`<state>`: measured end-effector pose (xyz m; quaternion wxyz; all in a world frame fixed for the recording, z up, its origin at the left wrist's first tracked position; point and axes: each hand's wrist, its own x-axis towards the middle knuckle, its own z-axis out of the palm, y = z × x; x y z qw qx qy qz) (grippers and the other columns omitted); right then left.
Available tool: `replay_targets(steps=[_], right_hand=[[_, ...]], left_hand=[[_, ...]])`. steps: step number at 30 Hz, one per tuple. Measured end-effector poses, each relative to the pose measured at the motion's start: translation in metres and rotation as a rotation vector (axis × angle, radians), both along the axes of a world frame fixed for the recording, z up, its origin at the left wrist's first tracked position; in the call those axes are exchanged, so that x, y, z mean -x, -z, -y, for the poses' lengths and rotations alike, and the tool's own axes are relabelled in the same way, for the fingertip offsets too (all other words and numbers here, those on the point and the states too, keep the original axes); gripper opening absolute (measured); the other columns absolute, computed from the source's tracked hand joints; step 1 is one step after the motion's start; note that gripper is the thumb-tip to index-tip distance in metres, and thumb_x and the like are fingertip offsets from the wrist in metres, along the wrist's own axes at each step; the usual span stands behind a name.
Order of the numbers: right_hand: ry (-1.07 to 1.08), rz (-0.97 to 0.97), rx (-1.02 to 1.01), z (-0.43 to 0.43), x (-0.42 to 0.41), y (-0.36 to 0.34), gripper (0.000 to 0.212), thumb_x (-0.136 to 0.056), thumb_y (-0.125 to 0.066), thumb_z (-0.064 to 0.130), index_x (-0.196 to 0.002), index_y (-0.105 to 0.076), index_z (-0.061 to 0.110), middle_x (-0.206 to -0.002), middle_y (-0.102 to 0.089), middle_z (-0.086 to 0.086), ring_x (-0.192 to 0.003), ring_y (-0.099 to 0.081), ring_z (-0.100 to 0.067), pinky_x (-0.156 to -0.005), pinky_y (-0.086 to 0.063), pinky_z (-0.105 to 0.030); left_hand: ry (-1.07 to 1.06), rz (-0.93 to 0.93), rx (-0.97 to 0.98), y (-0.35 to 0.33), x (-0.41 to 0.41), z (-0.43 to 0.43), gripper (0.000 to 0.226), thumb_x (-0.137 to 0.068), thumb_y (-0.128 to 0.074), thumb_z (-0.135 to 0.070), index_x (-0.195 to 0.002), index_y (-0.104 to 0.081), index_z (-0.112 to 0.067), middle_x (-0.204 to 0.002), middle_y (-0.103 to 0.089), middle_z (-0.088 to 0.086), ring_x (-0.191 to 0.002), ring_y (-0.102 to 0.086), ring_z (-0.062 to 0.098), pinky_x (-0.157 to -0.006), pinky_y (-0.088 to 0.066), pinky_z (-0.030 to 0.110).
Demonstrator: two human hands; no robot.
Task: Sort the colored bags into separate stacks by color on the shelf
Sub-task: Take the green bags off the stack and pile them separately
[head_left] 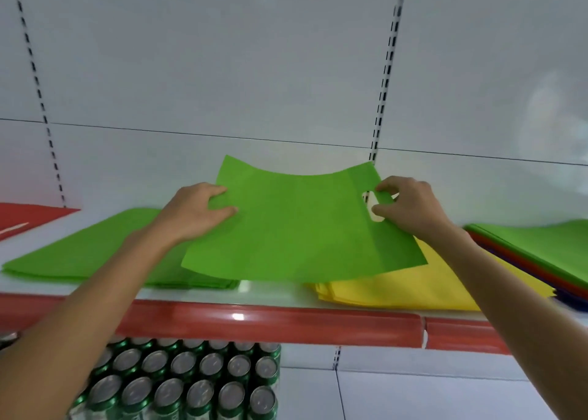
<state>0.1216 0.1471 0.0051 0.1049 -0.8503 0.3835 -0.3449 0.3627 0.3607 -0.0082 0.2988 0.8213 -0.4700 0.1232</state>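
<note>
A flat green bag [302, 225] hangs in the air above the shelf, held at both sides. My left hand [197, 211] pinches its left edge. My right hand [404, 206] grips its right end at the cut-out handle hole. Below and to the left lies a stack of green bags [86, 254]. A stack of yellow bags [413, 286] lies under the held bag's right corner. At the far right sits a mixed pile [537, 257] with a green bag on top and red and dark layers beneath. Red bags [28, 216] lie at the far left.
The white shelf has a red front rail [286, 324] and a white back panel with slotted uprights [385, 79]. On the level below stand several green drink cans [191, 384].
</note>
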Motion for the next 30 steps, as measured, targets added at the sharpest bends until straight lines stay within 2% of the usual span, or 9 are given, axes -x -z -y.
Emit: replay_targets(steps=[8,13,19,22,25,30], right_hand=[[-0.002,-0.108,0.070,-0.066,-0.086,0.004,0.044,-0.079,-0.065,0.025,-0.122,-0.058,0.023,-0.121,-0.060,-0.005,-0.107,-0.056,-0.027,-0.080,-0.042,-0.032],[0.019,-0.094,0.017,-0.104,-0.141,0.015,0.044,-0.079,-0.065,0.023,-0.123,-0.058,0.023,-0.121,-0.060,-0.006,-0.108,-0.055,-0.026,-0.078,-0.040,-0.030],[0.022,-0.093,-0.070,-0.141,-0.197,0.045,0.044,-0.080,-0.066,0.025,-0.123,-0.058,0.021,-0.122,-0.060,-0.006,-0.108,-0.056,-0.025,-0.084,-0.049,-0.035],[0.048,-0.100,-0.112,-0.149,-0.211,0.059,0.043,-0.079,-0.068,0.024,-0.122,-0.061,0.020,-0.121,-0.062,-0.007,-0.111,-0.056,-0.025,-0.090,-0.047,-0.034],[0.084,-0.092,-0.133,-0.152,-0.215,0.069,0.040,-0.079,-0.069,0.023,-0.119,-0.064,0.019,-0.117,-0.065,-0.007,-0.109,-0.058,-0.025,-0.089,-0.045,-0.031],[0.105,-0.078,-0.122,-0.151,-0.214,0.074,0.038,-0.082,-0.069,0.024,-0.118,-0.065,0.013,-0.116,-0.066,-0.007,-0.109,-0.057,-0.023,-0.090,-0.043,-0.030]], left_hand=[[-0.047,-0.092,0.028,0.009,-0.074,-0.063,0.053,-0.086,-0.062,-0.031,-0.134,-0.049,-0.011,-0.141,-0.046,0.009,-0.129,-0.042,0.023,-0.105,-0.030,0.026],[-0.048,-0.111,-0.007,0.013,-0.135,-0.103,0.052,-0.086,-0.063,-0.030,-0.133,-0.050,-0.010,-0.141,-0.046,0.009,-0.130,-0.042,0.022,-0.104,-0.029,0.024],[-0.057,-0.141,-0.125,0.030,-0.197,-0.133,0.052,-0.086,-0.062,-0.032,-0.133,-0.050,-0.012,-0.141,-0.046,0.010,-0.129,-0.043,0.023,-0.102,-0.031,0.024],[-0.045,-0.184,-0.232,0.042,-0.218,-0.139,0.055,-0.086,-0.062,-0.035,-0.135,-0.048,-0.014,-0.142,-0.044,0.009,-0.131,-0.042,0.022,-0.102,-0.032,0.023],[-0.013,-0.224,-0.273,0.054,-0.227,-0.140,0.056,-0.087,-0.061,-0.038,-0.136,-0.047,-0.015,-0.144,-0.042,0.007,-0.132,-0.040,0.021,-0.104,-0.031,0.024],[0.000,-0.244,-0.290,0.065,-0.231,-0.135,0.059,-0.085,-0.059,-0.045,-0.137,-0.044,-0.021,-0.145,-0.041,0.005,-0.134,-0.037,0.022,-0.109,-0.031,0.033]])
